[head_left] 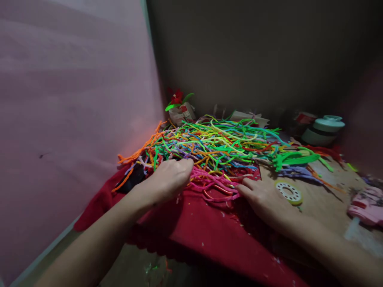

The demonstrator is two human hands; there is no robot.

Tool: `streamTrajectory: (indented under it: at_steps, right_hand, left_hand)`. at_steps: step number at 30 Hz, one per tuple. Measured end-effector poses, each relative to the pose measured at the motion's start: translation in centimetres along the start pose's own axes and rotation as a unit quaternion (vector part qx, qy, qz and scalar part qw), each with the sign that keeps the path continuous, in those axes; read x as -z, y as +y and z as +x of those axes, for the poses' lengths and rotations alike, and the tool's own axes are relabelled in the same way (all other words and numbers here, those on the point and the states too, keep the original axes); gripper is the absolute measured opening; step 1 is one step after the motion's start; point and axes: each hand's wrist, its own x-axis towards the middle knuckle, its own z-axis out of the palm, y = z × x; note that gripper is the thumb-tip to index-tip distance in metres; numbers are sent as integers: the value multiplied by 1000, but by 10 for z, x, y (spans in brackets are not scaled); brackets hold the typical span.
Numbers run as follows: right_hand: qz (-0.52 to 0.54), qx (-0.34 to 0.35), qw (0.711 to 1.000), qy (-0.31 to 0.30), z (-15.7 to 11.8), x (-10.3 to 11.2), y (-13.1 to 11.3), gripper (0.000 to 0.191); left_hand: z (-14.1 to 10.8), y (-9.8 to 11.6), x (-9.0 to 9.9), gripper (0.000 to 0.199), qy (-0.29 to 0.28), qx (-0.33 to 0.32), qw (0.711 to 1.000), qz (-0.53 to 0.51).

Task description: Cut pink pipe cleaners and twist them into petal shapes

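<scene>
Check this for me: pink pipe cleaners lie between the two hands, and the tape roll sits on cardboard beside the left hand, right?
Not quite: the head view shows the tape roll beside the right hand, not the left hand. It does sit on cardboard, and pink pipe cleaners lie between the hands.

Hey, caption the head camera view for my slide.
Left hand and right hand at pink strands, before a multicoloured heap, red cloth below.
</scene>
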Motion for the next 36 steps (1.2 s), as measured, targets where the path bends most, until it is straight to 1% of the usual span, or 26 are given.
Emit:
streamTrajectory:
  at_steps: [1, 2, 5, 7, 9, 12, 13, 15, 17, 20, 22, 23, 25, 27, 29, 31, 34, 36]
  right_hand:
    - [-5, 5, 1000, 4, 0, -2, -1, 32]
    - [-10, 8, 1000, 8, 0, -3, -2, 32]
    - [-19, 11, 1000, 6, 1, -3, -6, 32]
    - [-10, -4, 1000, 0, 2, 2, -9, 30]
    - [24, -12, 1000, 2, 2, 10, -12, 30]
    - [98, 5, 994, 38, 0, 24, -14, 46]
    - [118, 14, 991, 58, 0, 27, -14, 45]
    - [144, 13, 985, 99, 0, 30, -14, 34]
    - [160, 6, 980, 121, 1, 27, -13, 27]
    - [162, 10, 981, 103, 4, 11, -11, 29]
    - [147, 23, 985, 89, 6, 0, -10, 30]
    - [141, 28, 986, 85, 7, -4, -10, 30]
    - [140, 32, 985, 92, 8, -11, -9, 30]
    - [145, 18, 983, 115, 10, -14, -8, 30]
    - [152, 1, 979, 138, 11, -16, -8, 30]
    - [159, 1, 978, 136, 12, -17, -7, 32]
    - [162, 13, 981, 103, 11, -15, -7, 34]
    - [174, -4, 979, 108, 10, -7, -9, 37]
  left_hand:
    - [0, -9, 3, 15, -4, 34, 999, -12]
    - [0, -18, 5, 13, 4, 66, 997, -25]
    - [4, -38, 6, 10, 70, 142, 984, -87]
    - [9, -43, 4, 10, 106, 171, 967, -155]
    - [12, -40, 3, 11, 127, 184, 949, -221]
    - [16, -29, 7, 11, 163, 192, 922, -295]
    - [17, -26, 9, 11, 174, 196, 912, -315]
    - [18, -23, 14, 11, 183, 202, 896, -352]
    - [18, -22, 19, 11, 186, 208, 881, -382]
    - [18, -22, 23, 14, 201, 217, 852, -432]
    - [20, -20, 23, 16, 189, 208, 833, -477]
    - [21, -18, 21, 17, 165, 196, 829, -496]
    - [23, -16, 17, 19, 95, 169, 833, -517]
    - [24, -15, 13, 18, 24, 144, 845, -514]
    - [24, -15, 10, 18, -4, 139, 847, -513]
    - [23, -15, 10, 19, -3, 136, 828, -544]
    - [20, -14, 14, 24, 25, 133, 790, -599]
    - [20, -12, 18, 28, 58, 138, 781, -607]
